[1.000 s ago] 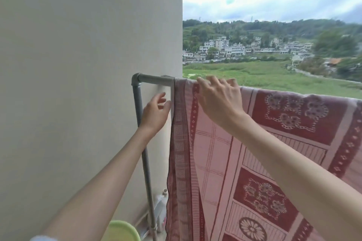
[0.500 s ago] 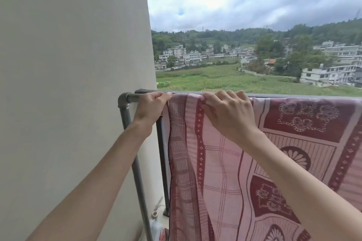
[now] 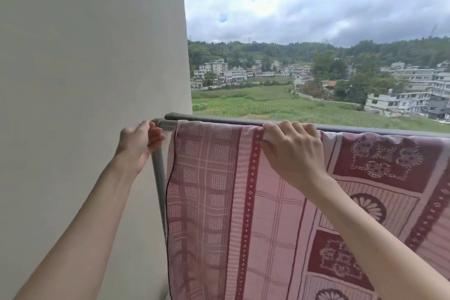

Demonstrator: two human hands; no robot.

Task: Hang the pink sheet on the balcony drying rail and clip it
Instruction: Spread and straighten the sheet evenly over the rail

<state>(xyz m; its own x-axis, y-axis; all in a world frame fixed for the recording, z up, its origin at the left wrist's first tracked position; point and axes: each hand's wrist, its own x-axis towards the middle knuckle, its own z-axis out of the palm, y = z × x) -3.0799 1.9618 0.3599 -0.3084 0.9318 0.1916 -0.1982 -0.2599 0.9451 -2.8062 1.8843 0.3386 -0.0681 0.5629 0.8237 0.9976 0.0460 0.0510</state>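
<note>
Balcony beside plain wall (image 3: 85,80), fields beyond. Pink sheet (image 3: 243,202) draped over drying rail (image 3: 219,119); right hand (image 3: 294,151) curled over sheet on rail, left hand (image 3: 140,140) gripping rail corner (no clip visible). Risk: unclipped sheet sliding off outward in wind.

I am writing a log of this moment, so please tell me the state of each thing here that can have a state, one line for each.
pink sheet: draped over the rail, hanging down, no clip visible on it.
drying rail: carries the sheet; left corner bare.
left hand: curled around the rail corner, beside the sheet edge.
right hand: fingers hooked over the sheet's top edge at the rail.
</note>
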